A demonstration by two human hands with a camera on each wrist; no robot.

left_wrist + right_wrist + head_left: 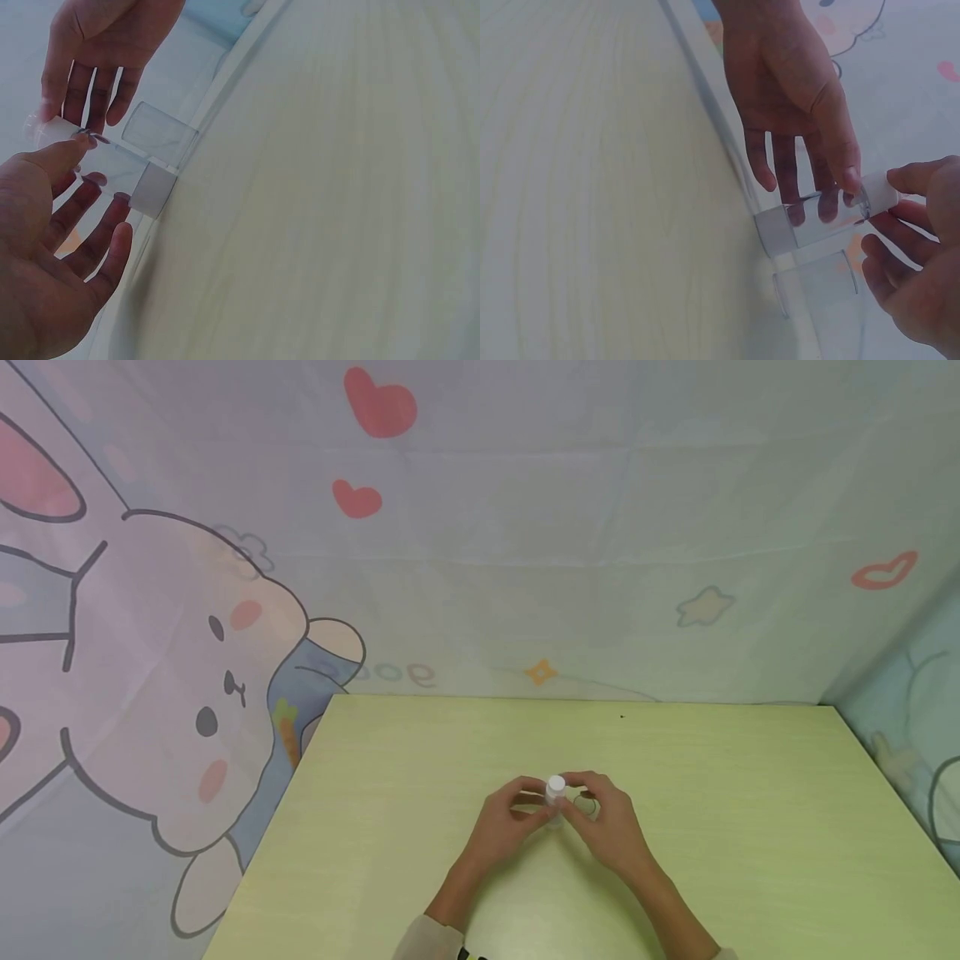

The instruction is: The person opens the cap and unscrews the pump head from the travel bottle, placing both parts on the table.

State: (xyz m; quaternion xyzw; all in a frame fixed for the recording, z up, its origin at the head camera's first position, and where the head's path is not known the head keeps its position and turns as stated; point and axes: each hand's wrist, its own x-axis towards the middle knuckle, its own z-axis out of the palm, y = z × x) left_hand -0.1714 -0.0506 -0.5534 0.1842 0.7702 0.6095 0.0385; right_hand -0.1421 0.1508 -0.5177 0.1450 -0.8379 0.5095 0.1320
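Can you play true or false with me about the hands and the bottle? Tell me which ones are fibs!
1. The left hand holds the bottle. True.
2. The bottle is lying on its side. False: it stands upright on the table.
3. The right hand has its fingers at the white cap. True.
4. The clear cup is in the left hand. False: the clear cup stands beside the bottle.
5. Some hearts show on the backdrop. True.
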